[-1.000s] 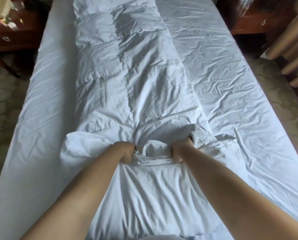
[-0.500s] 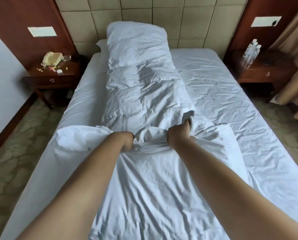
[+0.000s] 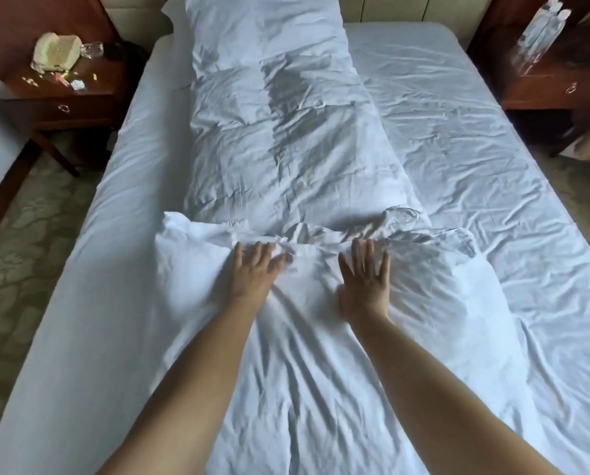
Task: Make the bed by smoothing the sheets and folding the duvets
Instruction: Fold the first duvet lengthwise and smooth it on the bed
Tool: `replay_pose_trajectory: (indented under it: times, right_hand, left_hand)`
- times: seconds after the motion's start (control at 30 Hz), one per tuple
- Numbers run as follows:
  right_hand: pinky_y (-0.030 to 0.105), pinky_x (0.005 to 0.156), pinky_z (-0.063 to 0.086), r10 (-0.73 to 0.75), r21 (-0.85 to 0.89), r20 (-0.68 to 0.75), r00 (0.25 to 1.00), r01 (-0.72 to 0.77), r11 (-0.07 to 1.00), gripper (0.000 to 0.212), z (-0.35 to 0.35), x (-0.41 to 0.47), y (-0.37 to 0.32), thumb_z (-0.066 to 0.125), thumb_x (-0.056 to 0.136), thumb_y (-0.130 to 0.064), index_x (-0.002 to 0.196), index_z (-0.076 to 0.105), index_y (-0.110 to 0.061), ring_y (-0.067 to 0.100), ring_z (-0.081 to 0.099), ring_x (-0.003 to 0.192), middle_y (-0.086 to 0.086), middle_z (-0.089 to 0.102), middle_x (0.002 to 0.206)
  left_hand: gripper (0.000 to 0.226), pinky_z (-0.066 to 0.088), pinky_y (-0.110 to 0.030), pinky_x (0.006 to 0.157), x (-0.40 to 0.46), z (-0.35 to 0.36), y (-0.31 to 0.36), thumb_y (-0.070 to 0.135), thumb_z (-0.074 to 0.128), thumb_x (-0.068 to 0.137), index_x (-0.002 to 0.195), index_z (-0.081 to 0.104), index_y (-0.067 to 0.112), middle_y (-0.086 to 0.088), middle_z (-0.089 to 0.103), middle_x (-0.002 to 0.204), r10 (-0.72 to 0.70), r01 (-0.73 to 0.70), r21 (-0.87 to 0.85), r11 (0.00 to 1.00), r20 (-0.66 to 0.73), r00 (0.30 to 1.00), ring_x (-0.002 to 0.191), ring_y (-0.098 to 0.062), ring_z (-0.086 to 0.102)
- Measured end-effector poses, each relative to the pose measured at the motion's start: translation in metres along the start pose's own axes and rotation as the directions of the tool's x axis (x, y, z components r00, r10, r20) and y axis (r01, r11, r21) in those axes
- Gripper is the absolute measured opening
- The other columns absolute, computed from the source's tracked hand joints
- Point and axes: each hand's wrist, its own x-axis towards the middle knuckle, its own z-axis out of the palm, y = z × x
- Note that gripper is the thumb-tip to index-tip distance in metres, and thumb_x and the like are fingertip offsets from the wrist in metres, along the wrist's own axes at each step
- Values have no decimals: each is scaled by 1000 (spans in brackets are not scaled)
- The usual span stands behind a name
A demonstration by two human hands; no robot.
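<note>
Left hand [image 3: 252, 274]: flat, palm down, fingers straight and slightly spread, pressing on the folded-over edge of the duvet; it grips nothing.
Right hand [image 3: 364, 277]: also flat and palm down, fingers fanned out, pressing the same folded edge just beside the left hand, the two apart with a strip of white cloth between them.
Forearms: both bare, reaching in from the foot edge of the bed.
Duvet [image 3: 286, 149]: white and creased, lying as a long narrow strip down the middle of the bed from the head edge toward the foot; its near end is doubled over into a puffy fold under both hands, wider than the strip beyond it.
Sheet [image 3: 475, 159]: white, wrinkled, covering the mattress on both sides of the duvet, more rumpled toward the right edge.
Pillow [image 3: 262, 25]: white, at the head edge, under or part of the duvet's far end; I cannot tell which.
Left nightstand [image 3: 60, 101]: dark wood, beside the head-left corner, carrying a cream telephone [image 3: 57, 51] and small scattered bits.
Right nightstand [image 3: 554, 87]: dark wood, beside the head-right corner, with clear plastic bottles [image 3: 540, 32] standing on it.
Floor [image 3: 29, 241]: patterned, pale, along both sides of the bed.
</note>
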Motion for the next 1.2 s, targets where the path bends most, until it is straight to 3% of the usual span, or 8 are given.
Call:
replay_pose_trajectory:
  times: [0.07, 0.13, 0.27, 0.5, 0.6, 0.73, 0.93, 1.2]
  right_hand:
    - [52, 98, -34, 78, 158, 9, 997, -79, 984, 63, 19, -7, -2, 26, 99, -45, 154, 2, -24, 31, -23, 144, 9, -18, 159]
    - [51, 97, -35, 99, 237, 17, 995, -100, 966, 64, 27, -9, -3, 25, 98, -50, 154, 4, -27, 28, -22, 145, 8, -15, 160]
    - [57, 109, -18, -28, 304, 84, 996, 2, 953, 66, 34, -2, 6, 26, 95, -59, 153, 9, -33, 27, -16, 146, 4, -10, 161]
    - [48, 116, -13, -150, 302, -5, 989, 144, 942, 69, 37, -43, 9, 8, 88, -60, 153, 4, -36, 22, -15, 147, 1, -10, 161]
    - [45, 116, -12, -193, 289, 64, 979, 167, 943, 81, 58, -81, 13, -2, 79, -67, 153, 5, -35, 18, -12, 148, 2, -9, 161]
    - [45, 116, -12, -244, 190, 188, 951, 209, 959, 73, 70, -124, 31, 10, 89, -67, 153, 6, -32, 18, -10, 148, 1, -3, 161]
    - [43, 110, -24, -208, 216, 58, 976, 191, 957, 87, 74, -188, 35, -17, 72, -63, 153, -4, -32, 24, -19, 146, 5, -15, 160]
    - [43, 112, -18, -260, 173, 3, 966, 256, 951, 81, 107, -208, 49, -3, 78, -69, 152, -3, -37, 20, -14, 147, 1, -12, 161]
  left_hand:
    - [43, 30, -54, 111, -8, 27, 8, 33, 31, 101, 141, 46, 32, 1, 42, 149, -44, 47, -57, 997, 43, 998, 137, -21, 39]
    - [78, 2, -56, 117, -11, 52, 14, 43, 54, 90, 153, 13, 23, -6, 7, 161, -44, 47, -79, 996, 41, 998, 148, -28, 6]
    - [81, -11, -55, 115, -14, 58, 15, 43, 52, 89, 153, 5, 27, -10, -8, 160, -184, 176, -102, 979, -75, 980, 147, -30, -13]
    - [48, 24, -58, 108, -55, 46, 67, 33, 41, 87, 131, 58, 23, -10, 45, 146, -144, 58, -384, 922, -200, 969, 138, -29, 37]
    - [55, 25, -57, 108, -87, 60, 89, 41, 29, 89, 137, 52, 27, -9, 41, 149, -34, -1, -383, 924, -85, 996, 138, -28, 35]
    - [78, -9, -50, 112, -124, 64, 101, 53, -11, 80, 152, 14, 35, -3, -1, 161, -5, 45, -257, 965, 155, 988, 148, -24, -4]
    - [50, 23, -52, 103, -181, 61, 121, 42, 30, 89, 125, 63, 32, -4, 54, 139, -106, 110, -343, 933, 31, 994, 130, -23, 48]
    - [57, 11, -60, 110, -201, 93, 141, 54, 30, 89, 140, 46, 33, -9, 43, 147, -111, 105, -338, 935, 1, 994, 139, -28, 33]
